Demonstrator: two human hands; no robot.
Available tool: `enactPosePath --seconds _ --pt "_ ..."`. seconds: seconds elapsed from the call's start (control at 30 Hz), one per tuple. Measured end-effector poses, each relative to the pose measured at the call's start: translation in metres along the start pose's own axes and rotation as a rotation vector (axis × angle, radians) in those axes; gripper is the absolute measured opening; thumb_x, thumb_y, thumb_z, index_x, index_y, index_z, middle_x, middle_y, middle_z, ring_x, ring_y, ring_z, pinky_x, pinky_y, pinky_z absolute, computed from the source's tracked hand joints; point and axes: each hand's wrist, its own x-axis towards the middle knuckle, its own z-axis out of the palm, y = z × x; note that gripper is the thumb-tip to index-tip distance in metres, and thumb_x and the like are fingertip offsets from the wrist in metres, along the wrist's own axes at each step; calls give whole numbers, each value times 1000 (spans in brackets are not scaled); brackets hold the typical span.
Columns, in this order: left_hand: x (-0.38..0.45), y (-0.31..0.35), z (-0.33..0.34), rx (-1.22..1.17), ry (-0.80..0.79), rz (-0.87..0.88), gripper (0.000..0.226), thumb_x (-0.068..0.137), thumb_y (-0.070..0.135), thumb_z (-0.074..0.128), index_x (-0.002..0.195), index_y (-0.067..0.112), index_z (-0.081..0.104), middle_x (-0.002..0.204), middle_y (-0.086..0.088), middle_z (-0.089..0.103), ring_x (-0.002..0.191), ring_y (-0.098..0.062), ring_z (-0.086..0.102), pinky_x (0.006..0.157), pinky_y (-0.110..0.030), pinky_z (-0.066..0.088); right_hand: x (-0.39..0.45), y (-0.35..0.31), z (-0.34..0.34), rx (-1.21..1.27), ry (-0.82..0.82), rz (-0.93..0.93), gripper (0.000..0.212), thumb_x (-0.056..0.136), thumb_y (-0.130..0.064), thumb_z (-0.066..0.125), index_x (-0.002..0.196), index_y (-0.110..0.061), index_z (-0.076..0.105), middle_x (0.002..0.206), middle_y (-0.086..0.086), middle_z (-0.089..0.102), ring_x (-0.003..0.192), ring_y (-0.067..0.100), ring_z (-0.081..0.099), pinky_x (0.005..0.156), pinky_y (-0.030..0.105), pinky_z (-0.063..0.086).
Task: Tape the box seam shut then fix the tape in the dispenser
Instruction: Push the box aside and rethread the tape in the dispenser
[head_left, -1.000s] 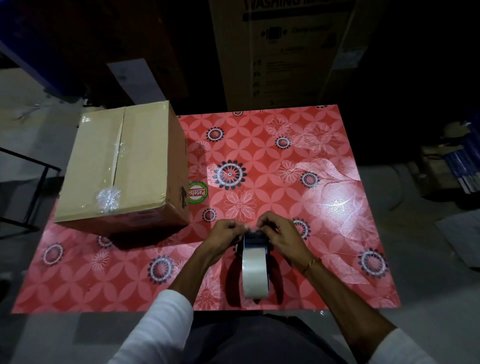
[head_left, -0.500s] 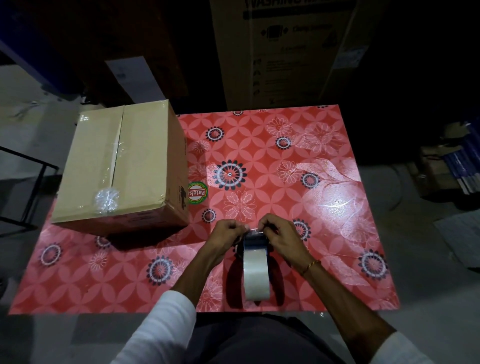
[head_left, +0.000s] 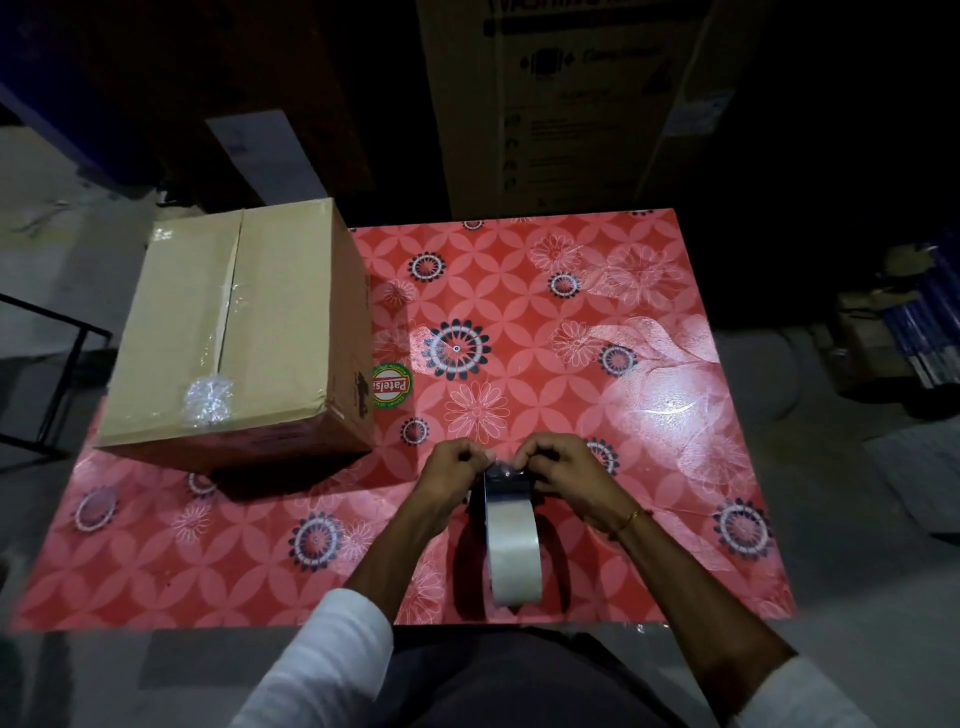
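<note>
A brown cardboard box sits on the left of the red flowered table, its top seam covered by clear tape with a crumpled wad of tape at the near end. A dark tape dispenser with a clear tape roll stands on the table's near edge. My left hand and my right hand meet at the dispenser's far end, each pinching the loose end of the tape between finger and thumb.
A round green and red sticker lies on the table beside the box. A tall printed carton stands behind the table. A black metal frame is at the left, and stacked items lie on the floor at the right.
The view has shifted slightly. My hands stay at the dispenser's far end, fingers working the tape end a little; the box has not moved.
</note>
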Motion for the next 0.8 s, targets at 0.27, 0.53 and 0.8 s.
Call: enactPosePath --seconds 0.27,0.53,0.8 --pt "-8 1 -7 -27 -6 44 16 95 8 61 79 8 62 69 -6 55 66 -18 46 64 -30 39 -2 7 -13 658 -18 154 11 97 -11 63 106 -17 66 109 16 75 102 27 73 82 42 60" --pt "-9 -1 -7 -11 -40 104 16 96 13 61 80 14 63 57 11 54 52 -5 45 53 -24 38 5 -13 0 108 -4 124 33 79 -58 76 83 -26 74 80 -6 70 79 8 67 70 21 56" --pt "-9 2 -4 2 -30 113 15 96 10 59 82 11 63 63 9 61 52 -1 49 50 -16 40 13 -14 5 -209 7 34 18 92 -20 72 82 -5 74 87 1 66 81 14 66 77 39 57"
